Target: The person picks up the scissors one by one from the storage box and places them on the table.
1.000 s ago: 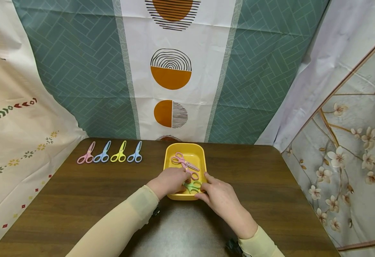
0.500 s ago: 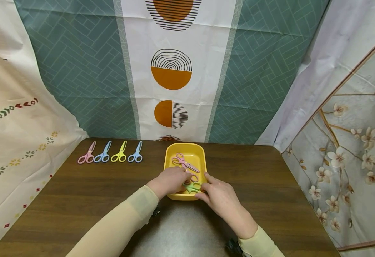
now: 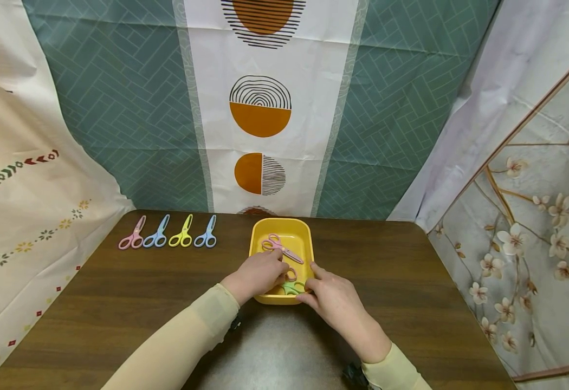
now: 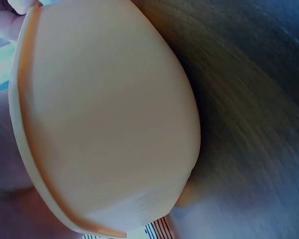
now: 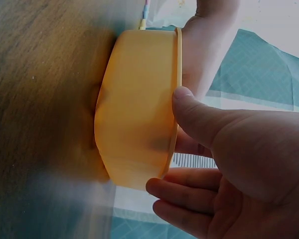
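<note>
A yellow plastic tray (image 3: 305, 230) holds several scissors and stands at the middle of the table. My left hand (image 3: 260, 273) reaches over its left side with curled fingers at a pink pair of scissors (image 3: 296, 274), of which only a handle loop shows; the fingertips are hidden. Farther back in the tray lies another pink pair of scissors (image 3: 291, 255), and near the front a green pair (image 3: 289, 288). My right hand (image 3: 335, 298) grips the tray's front right corner. In the right wrist view its thumb (image 5: 183, 94) presses the rim of the tray (image 5: 139, 109).
On the back left of the brown table (image 3: 387, 260) several scissors stand in a row: pink (image 3: 136, 234), blue (image 3: 160, 233), yellow (image 3: 183, 233) and blue (image 3: 208, 233). A patterned curtain (image 3: 401, 108) hangs behind the table, with cloths at both sides.
The pink scissors under my left hand have turned, and their visible loop has moved toward the front left. My left hand has shifted slightly; the right hand stays at the tray's corner.
</note>
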